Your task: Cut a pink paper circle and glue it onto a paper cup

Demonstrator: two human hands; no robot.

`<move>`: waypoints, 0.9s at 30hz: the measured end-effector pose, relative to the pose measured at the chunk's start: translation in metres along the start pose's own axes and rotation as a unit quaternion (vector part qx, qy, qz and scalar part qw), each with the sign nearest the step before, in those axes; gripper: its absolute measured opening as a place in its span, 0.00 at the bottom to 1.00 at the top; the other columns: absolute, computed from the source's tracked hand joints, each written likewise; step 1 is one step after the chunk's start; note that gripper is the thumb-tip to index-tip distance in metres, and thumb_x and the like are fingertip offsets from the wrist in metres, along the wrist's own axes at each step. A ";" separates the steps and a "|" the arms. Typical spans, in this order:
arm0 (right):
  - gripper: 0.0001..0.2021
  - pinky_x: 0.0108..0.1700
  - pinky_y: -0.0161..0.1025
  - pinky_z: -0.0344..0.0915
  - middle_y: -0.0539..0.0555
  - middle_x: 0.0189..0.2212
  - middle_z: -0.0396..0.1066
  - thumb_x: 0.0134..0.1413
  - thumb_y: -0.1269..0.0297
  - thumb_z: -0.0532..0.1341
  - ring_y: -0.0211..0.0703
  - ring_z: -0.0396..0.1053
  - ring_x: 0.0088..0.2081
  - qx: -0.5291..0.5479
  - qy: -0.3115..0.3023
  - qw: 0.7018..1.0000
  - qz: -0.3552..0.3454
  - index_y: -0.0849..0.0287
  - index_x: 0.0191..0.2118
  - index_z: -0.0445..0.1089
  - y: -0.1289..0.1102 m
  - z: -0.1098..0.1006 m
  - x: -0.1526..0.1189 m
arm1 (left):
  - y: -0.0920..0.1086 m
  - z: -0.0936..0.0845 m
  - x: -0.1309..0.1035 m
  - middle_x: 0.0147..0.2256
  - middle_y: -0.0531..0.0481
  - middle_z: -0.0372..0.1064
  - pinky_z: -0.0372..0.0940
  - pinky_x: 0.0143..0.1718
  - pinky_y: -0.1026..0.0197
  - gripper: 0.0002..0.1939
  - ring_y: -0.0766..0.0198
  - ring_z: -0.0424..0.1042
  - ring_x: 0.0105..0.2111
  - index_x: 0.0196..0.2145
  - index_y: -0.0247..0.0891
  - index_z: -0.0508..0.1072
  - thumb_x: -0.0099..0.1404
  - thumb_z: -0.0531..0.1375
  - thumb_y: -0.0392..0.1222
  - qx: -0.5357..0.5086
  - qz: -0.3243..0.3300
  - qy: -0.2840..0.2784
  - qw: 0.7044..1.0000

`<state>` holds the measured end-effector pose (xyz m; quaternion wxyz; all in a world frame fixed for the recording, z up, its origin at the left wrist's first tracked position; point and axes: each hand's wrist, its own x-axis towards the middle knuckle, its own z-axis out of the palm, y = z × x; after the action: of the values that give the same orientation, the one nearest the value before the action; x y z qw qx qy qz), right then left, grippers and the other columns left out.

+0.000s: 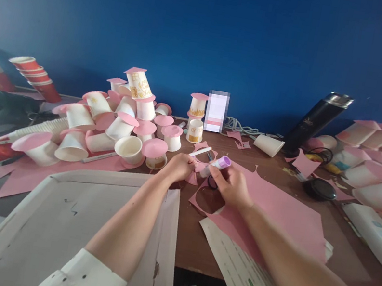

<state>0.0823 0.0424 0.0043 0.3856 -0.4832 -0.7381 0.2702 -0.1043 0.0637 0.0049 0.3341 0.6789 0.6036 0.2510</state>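
In my right hand [234, 188] is a glue stick [222, 162] with a purple end, tilted toward the left. Fingers pinched, my left hand [180, 166] holds a small pink paper piece [201, 166] by its edge. The stick's lower end is close to that piece; whether they touch I cannot tell. Just beyond my left hand lies a white pen-like stick [200, 151]. Dark scissors handles [212, 182] show beneath my right hand. Under my right forearm spreads a pink sheet [276, 201] with a round cutout at its near-left corner.
Paper cups with pink paper tops [155, 149] are piled at the left. More capped cups [371, 178] lie at the right, near a black bottle [313, 122] and a power strip [379, 243]. A white cup [268, 145] lies sideways. A white board [89, 223] covers the near left.
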 end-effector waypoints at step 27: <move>0.18 0.27 0.34 0.59 0.50 0.23 0.70 0.59 0.48 0.54 0.39 0.66 0.24 0.028 0.023 0.999 0.001 0.59 0.34 0.69 -0.003 0.002 0.003 | -0.001 0.000 -0.001 0.19 0.55 0.58 0.50 0.23 0.64 0.12 0.69 0.55 0.20 0.18 0.36 0.66 0.56 0.54 0.40 0.007 0.000 0.003 1.000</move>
<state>0.0785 0.0436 0.0064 0.4157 -0.4786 -0.7209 0.2801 -0.1049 0.0625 0.0040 0.3274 0.6803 0.6067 0.2487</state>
